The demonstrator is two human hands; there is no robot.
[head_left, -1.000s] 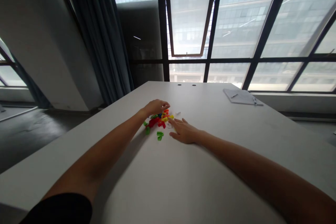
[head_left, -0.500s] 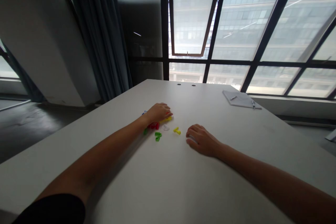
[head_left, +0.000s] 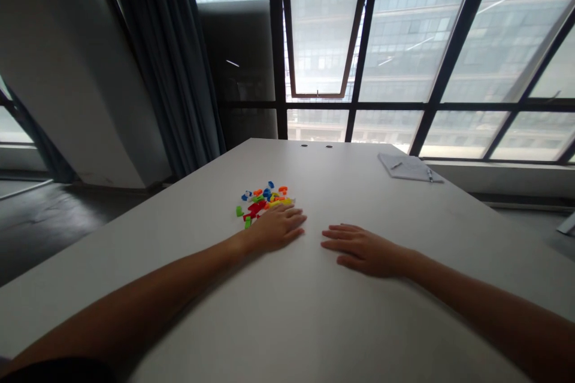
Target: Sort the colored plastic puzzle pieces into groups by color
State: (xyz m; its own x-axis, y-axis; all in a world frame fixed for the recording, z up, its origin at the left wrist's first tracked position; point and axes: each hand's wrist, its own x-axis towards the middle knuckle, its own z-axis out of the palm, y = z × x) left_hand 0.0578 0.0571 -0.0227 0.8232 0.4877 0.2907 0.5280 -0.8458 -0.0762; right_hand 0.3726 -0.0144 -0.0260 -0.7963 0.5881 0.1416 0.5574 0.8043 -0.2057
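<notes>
My left hand [head_left: 279,228] lies palm down with its fingers extended, at the near right side of a loose heap of small plastic pieces. Among them are a red piece [head_left: 256,209], a blue piece [head_left: 267,193], an orange piece [head_left: 283,190], a yellow piece [head_left: 286,201] and a green piece [head_left: 248,222]. Whether any piece lies under the palm is hidden. To the right, my right hand [head_left: 359,247] rests flat on the white table [head_left: 332,323], fingers stretched toward the left, apart from the pieces.
Farther back on the right, a stack of paper [head_left: 411,169] with pens on it lies near the table edge. Two round dark inserts sit at the far edge. Beyond stand windows [head_left: 323,42] and a dark curtain [head_left: 175,72].
My left hand has come nearer and slightly right, uncovering much of the heap. The separate yellow, white and green pieces no longer show. My right hand has flattened out and shifted right.
</notes>
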